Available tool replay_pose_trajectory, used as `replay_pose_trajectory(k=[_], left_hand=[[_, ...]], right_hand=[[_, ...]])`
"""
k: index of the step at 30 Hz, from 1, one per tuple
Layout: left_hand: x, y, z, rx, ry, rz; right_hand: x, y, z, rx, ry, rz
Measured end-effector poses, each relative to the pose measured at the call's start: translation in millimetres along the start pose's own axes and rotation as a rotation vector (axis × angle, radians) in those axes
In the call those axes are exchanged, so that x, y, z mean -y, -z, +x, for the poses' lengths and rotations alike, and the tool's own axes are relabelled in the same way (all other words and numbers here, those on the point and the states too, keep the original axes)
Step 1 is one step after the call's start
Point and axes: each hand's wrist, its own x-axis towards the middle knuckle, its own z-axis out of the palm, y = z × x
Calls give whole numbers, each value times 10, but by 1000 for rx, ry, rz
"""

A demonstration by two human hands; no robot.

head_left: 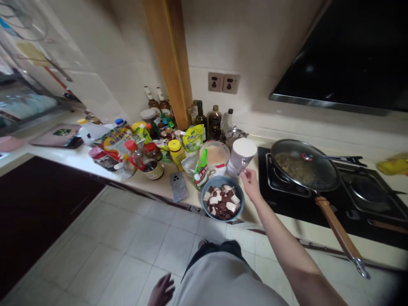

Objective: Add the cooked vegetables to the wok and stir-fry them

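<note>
With the right hand [251, 183] pinching the handle of the white-lidded jug [241, 157] at the blue bowl's [222, 199] 1 o'clock on the crowded desk [153, 180], a careless lift may tip it onto the stove [334, 199]; the left hand [161, 291] hangs open, empty.

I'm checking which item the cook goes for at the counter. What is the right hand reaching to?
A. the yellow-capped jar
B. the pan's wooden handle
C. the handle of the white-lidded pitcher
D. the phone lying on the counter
C: the right hand has its fingertips at the handle of the white-lidded pitcher, just behind the blue bowl, well left of the pan.
</note>
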Motion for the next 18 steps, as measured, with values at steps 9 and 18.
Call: replay_pose_trajectory(k=[9, 18], left_hand=[[-1710, -1642, -523, 681, -403, -143], [-1739, -1823, -512, 625, -465, -118]], right_hand=[[-1151, 1014, -2420, 58, -609, -90], [-1744, 1591, -3669, -307, -1009, 81]])
